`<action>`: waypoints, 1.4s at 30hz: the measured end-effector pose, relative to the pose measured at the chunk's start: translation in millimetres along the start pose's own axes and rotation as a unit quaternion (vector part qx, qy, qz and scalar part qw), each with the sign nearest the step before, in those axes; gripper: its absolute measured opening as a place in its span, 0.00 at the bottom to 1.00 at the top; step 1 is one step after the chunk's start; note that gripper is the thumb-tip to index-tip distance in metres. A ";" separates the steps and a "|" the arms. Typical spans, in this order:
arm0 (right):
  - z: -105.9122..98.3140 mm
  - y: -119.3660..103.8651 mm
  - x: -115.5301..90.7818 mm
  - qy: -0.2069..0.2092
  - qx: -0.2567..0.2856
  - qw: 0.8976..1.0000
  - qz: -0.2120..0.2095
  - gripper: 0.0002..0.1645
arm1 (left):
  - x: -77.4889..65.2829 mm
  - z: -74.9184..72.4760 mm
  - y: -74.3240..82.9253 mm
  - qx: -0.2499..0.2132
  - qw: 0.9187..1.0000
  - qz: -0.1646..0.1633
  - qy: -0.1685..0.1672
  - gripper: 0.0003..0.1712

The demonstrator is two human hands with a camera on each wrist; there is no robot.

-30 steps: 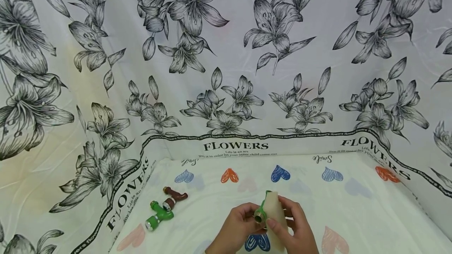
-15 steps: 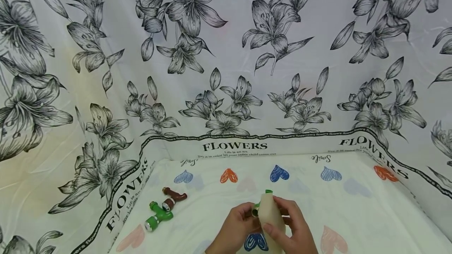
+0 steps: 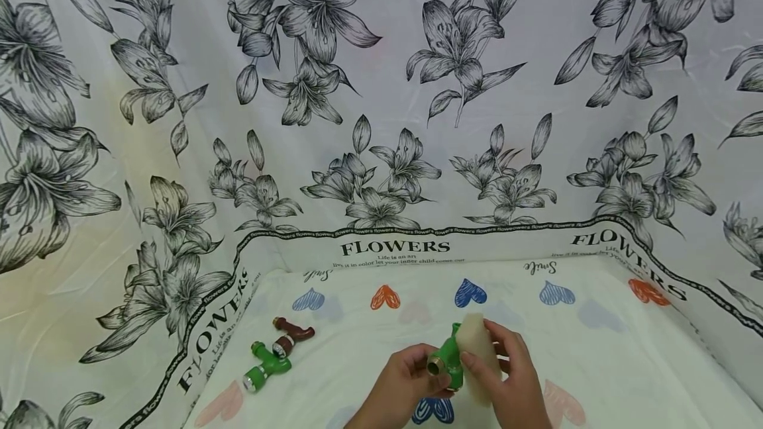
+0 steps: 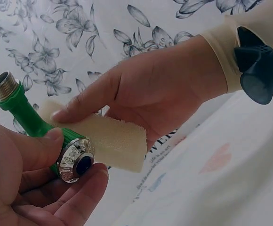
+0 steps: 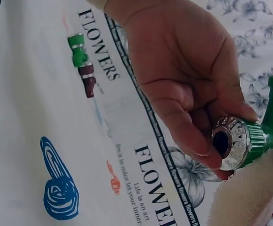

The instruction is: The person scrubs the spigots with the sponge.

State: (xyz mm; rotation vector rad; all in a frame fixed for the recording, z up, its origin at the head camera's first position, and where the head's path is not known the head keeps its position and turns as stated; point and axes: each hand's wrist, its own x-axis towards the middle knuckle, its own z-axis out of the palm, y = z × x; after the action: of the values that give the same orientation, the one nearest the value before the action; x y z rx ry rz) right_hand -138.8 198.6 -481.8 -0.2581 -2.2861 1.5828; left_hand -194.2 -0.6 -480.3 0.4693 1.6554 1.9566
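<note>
My left hand [image 3: 407, 376] pinches a green tap [image 3: 448, 357] by its silver-banded knob [image 4: 75, 160], thumb on one side and fingers on the other. The tap's threaded metal inlet [image 4: 5, 84] points away from the palm. In my right hand [image 3: 507, 369] is a cream sponge [image 3: 477, 343], gripped between thumb and fingers. One face of the sponge lies against the tap's green body, seen in both wrist views. Part of the tap is hidden behind the sponge in the head view.
A second green tap [image 3: 266, 367] and a dark brown tap [image 3: 292, 336] lie close together at the left on the white heart-printed cloth [image 3: 357, 330]. Flower-printed curtains [image 3: 381, 98] rise behind and at the left side.
The sponge has shifted right and slightly up along the tap, baring more of the green body than half a second ago. The left hand stays nearly in place; the lying taps have not moved.
</note>
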 end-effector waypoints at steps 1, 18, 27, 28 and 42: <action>-0.3 0.2 0.4 -0.002 -0.001 1.000 0.009 0.44 | -0.1 -0.1 0.3 0.001 1.000 -0.002 0.000 0.11; 12.6 -16.9 -21.6 -0.046 0.069 0.993 -0.080 0.35 | 5.8 -2.4 -2.2 0.009 0.998 0.015 0.063 0.15; 14.2 -18.4 -23.6 -0.053 0.080 0.991 -0.089 0.35 | 3.1 -3.5 -2.7 -0.009 0.996 -0.006 0.084 0.24; 14.0 -17.5 -24.0 -0.049 0.080 0.991 -0.091 0.35 | 3.3 -2.9 -2.3 -0.009 0.996 -0.007 0.091 0.24; 16.3 -8.2 -19.3 -0.042 0.070 0.996 -0.034 0.38 | 2.8 -3.5 4.7 -0.031 0.995 0.032 0.086 0.21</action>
State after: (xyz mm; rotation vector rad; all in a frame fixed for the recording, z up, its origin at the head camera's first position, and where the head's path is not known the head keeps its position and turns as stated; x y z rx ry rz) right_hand -126.8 174.9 -482.8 -0.0783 -2.2084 1.7389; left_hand -199.3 -2.3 -476.6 0.3427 1.6965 2.1419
